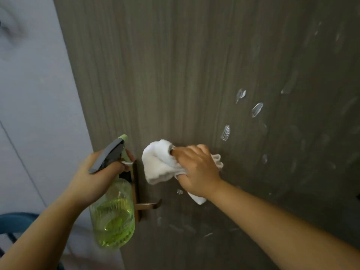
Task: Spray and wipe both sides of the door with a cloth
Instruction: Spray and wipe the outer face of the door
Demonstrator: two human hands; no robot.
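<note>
While the grey-brown wood-grain door [194, 75] fills nearly the whole view, the right hand [196, 168] is flat up against it, fingers curled round a bunched white cloth [161, 164] and pressing it to the panel near mid-height. Cloth bulges out at nine o'clock from the knuckles, one corner pokes out at three o'clock, and another tail hangs past the wrist at six o'clock. Up at one and two o'clock from that hand, white foamy spray streaks [257, 109] sit on the door, unwiped, with fainter smears trailing further right and more low down at six o'clock.

Over at nine o'clock from the cloth, the left hand [97, 176] grips the neck of a spray bottle [114, 219], fingers wrapped round it under the dark trigger head, nozzle tip pale green and pointing up toward twelve o'clock. That bottle is ribbed, clear green, with yellow-green liquid pooled in its lower half, and it hangs tilted just in front of the door's edge. Right behind it, a bronze lever handle [149, 205] on a long back plate sticks out at five o'clock from the left hand, just below the cloth. Pale wall [35, 94] runs down the left side, and a dark blue object, too blurred to name, sits at eight o'clock.
</note>
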